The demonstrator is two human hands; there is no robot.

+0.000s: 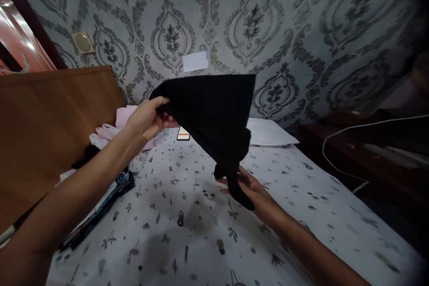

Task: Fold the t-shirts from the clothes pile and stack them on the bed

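A piece of black clothing point(211, 107) is held up above the bed, spread wide at the top and bunched at its lower end. My left hand point(152, 118) pinches its upper left corner, thumb in front. Lower down, my right hand point(251, 192) is around the bunched part, with a strip of cloth hanging across the palm. Two of its fingertips show left of the fabric; the rest are partly hidden. The exact kind of garment cannot be made out.
Beneath is a bed with a patterned white sheet point(174, 232). Folded clothes point(100, 205) lie along the wooden headboard point(60, 116). A phone point(183, 133) and a white pillow point(271, 133) lie near the wall. At right, a white cable point(323, 145) hangs by dark furniture.
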